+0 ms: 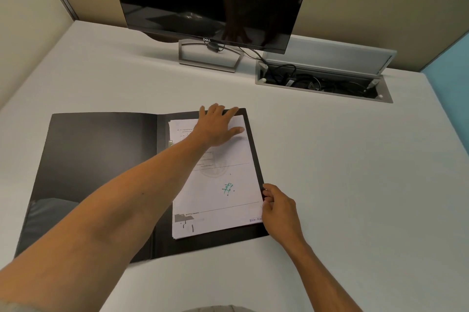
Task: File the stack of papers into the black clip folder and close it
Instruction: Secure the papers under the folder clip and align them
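My left hand [218,126] flat, open, pressing papers [223,184] at 12 o'clock. Right hand [276,206] pinches folder [101,159] edge, 3 o'clock. Risk: sheets slide out of clip if press loosens.

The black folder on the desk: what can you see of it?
The folder lies open and flat on the pale desk, matte black, plastic by its look. Its left cover is bare, with a pocket at the near corner. A spine strip with a small metal clip runs down the middle. The papers lie on its right half. The left hand presses flat on their top; the right hand pinches the right edge.
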`<state>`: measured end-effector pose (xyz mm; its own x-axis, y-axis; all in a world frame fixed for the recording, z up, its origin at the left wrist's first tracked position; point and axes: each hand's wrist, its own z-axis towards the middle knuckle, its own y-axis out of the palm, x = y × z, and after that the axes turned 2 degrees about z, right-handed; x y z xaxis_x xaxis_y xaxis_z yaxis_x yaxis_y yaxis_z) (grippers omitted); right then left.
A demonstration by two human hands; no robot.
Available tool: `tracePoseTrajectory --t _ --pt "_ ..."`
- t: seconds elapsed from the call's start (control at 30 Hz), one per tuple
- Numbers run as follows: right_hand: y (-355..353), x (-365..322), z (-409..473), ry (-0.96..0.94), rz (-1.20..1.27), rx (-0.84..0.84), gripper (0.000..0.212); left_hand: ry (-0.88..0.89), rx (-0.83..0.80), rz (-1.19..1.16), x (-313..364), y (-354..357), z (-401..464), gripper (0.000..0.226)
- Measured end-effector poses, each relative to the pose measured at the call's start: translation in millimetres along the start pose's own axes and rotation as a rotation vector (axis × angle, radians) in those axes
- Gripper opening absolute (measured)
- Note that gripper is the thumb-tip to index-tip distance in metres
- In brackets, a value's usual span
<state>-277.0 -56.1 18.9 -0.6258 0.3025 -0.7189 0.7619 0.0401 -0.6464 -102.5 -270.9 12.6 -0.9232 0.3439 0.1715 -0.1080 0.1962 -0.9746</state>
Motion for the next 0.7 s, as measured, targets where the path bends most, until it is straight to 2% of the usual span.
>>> tracePoseTrajectory --t 0.2,0.27,0.53,0.7 --pt "0.6 -5.6 17.3 -0.022 -0.019 0.026 0.031 -0.253 0.324 -0.258 -54.1 4.9 -43.1 0.061" --pt "1.4 -10.8 25.4 -0.027 -0.034 0.030 0.032 -0.326 0.376 -0.307 -70.5 5.5 -55.0 0.057" --pt "3.6 -27.8 49.1 -0.001 -0.123 -0.036 0.038 -0.389 0.194 -0.427 -99.1 3.8 -63.5 0.051" --pt "7.7 -30.9 50.6 -0.003 -0.138 -0.065 0.032 -0.387 0.151 -0.485 -104.3 -0.3 -58.9 0.043"
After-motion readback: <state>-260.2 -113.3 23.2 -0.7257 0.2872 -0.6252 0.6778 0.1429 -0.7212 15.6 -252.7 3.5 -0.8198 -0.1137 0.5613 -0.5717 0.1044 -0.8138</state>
